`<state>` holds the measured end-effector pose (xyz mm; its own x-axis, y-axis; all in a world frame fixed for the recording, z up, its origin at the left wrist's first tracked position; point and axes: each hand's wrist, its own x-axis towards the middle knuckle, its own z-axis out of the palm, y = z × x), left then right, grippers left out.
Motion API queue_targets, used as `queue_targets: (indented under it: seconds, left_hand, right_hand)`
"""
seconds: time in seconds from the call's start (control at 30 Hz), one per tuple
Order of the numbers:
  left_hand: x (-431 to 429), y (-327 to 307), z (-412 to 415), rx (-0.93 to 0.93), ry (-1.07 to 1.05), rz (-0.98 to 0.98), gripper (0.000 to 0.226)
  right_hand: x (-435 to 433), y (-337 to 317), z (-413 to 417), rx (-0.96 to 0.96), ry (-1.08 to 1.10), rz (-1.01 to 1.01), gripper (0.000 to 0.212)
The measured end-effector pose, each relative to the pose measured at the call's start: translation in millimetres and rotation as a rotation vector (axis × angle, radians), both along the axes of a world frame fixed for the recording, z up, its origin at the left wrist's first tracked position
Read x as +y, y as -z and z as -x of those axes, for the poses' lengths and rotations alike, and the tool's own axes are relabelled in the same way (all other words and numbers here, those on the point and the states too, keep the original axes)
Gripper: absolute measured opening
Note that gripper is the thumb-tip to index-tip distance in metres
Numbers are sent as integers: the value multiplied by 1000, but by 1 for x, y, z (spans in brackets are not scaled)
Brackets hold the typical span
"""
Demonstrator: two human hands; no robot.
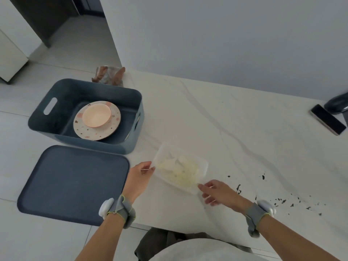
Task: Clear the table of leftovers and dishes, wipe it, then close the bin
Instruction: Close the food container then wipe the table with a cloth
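A clear plastic container (202,162) with pale yellow food leftovers (180,171) sits at the near left part of the white marble table (235,119). My left hand (139,178) grips its left edge. My right hand (216,192) pinches its near right corner. On the floor left of the table stands an open dark blue bin (62,102); inside it a pink bowl (96,117) rests on a patterned plate (113,127). The bin's lid (73,183) lies flat on the floor in front of it. Dark crumbs (278,199) are scattered on the table's near right.
A phone (328,119) lies at the table's far right, beside a dark rounded object (337,104). A crumpled brown bag (109,75) sits behind the bin. A wall runs along the table's far side.
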<state>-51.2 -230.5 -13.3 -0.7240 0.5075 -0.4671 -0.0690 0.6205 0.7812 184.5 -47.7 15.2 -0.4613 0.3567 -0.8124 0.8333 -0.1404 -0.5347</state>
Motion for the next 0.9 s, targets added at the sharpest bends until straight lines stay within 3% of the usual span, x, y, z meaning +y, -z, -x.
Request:
queue_targets:
  seconds: [0.07,0.23,0.5,0.7,0.83,0.9]
  left_hand:
    - [-1,-1,1,-16,-8,-16,33]
    - [4,-5,-2,-50,-83,-57,26]
    - [-4,-3,5,-129,-75,-37,28]
    - [14,-14,14,-157,51,81,27]
    - [55,-10,22,31,-47,36,35]
    - [75,-4,20,56,-40,59,39]
  right_hand:
    - [-10,2,2,47,23,116,55]
    - [-22,14,13,114,126,73,39]
    - [-15,15,14,86,-78,-36,36]
    - [18,2,14,-65,-222,63,50]
    - [34,5,33,14,195,-109,59]
    - [34,12,46,56,228,-289,55]
